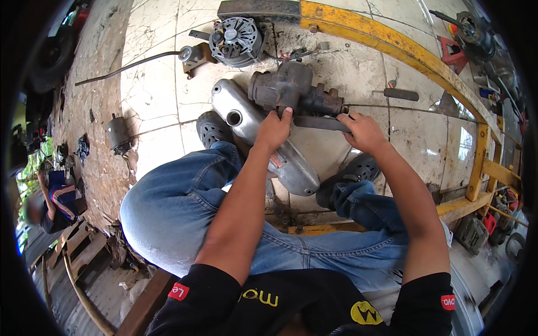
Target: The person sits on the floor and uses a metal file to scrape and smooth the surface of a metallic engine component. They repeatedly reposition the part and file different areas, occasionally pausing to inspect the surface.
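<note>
A rusty brown cast-metal housing (290,84) with round ports sits in front of me, above the tiled floor. My left hand (273,131) is closed on its lower stub, thumb on top; the fingertips are partly hidden. My right hand (363,131) pinches the right end of a dark flat bar (320,122), which looks like a file. The bar lies level along the housing's near side, its left end close to my left hand. Beneath my left wrist, a silver engine valve cover (246,120) with a round hole lies slantwise between my feet.
An alternator (236,42) and a small bracketed part with a rod (193,54) lie beyond the housing. A black-handled tool (401,94) is at right, inside a yellow metal frame (392,42). A dark cylinder (117,134) stands left. Another person (53,196) sits far left.
</note>
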### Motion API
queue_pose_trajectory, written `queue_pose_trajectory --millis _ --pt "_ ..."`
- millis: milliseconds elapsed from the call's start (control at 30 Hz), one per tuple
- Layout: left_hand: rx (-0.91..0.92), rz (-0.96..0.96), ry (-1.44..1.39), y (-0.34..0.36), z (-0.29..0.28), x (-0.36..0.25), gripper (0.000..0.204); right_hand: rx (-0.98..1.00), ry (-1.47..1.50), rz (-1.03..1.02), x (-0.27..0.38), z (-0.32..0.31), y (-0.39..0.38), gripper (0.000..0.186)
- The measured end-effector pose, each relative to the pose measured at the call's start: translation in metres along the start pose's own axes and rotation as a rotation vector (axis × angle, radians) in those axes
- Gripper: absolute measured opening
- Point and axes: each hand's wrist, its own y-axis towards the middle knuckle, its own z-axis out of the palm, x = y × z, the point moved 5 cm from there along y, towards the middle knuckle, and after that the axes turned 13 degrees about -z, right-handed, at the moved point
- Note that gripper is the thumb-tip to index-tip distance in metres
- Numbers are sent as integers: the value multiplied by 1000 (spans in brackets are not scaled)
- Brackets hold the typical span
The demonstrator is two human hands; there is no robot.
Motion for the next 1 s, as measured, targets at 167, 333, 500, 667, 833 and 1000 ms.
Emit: queue_pose_trajectory --millis 167,333,500,667,833,1000 --pt "68 -73 -320 22 14 21 74 67 65 27 -21 8 -17 44" --pt "368 -338 -619 8 22 25 67 117 88 129 -40 11 -38 44" --pt "379 -428 -587 7 38 56 63 180 49 184 -52 19 -48 43" --pt "376 -416 -626 -1 31 44 58 294 -2 327 -68 30 -62 41" --pt "462 -328 -810 2 19 24 43 218 -87 484 -102 47 -76 41" --pt "482 -271 -737 -4 10 -3 37 110 -163 503 -88 45 -62 43"
